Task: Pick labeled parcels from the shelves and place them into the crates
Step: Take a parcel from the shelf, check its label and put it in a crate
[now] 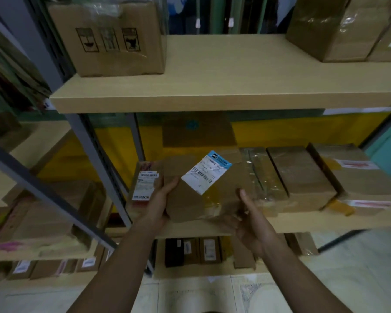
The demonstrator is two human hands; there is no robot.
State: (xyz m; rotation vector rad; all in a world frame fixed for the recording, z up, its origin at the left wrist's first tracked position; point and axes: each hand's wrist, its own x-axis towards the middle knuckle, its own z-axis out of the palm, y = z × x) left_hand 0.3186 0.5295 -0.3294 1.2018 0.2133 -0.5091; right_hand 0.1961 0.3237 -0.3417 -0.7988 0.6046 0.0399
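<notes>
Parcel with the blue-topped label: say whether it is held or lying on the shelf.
Held: left hand grips the parcel on its left side, right hand at its lower right, in front of the shelf edge.

Yellow panel [280, 134], glossy, running across the back. Right of the yellow panel, a teal wall [386, 143]. Above the yellow panel and farther back, green posts [215, 14], upright, dark gaps between. Left of the yellow panel, a grey steel upright [99, 168], slanted by the wide lens. Below the yellow panel, pale tiled floor [352, 279], with what look like faintly marked sheets [190, 294] lying flat.
</notes>
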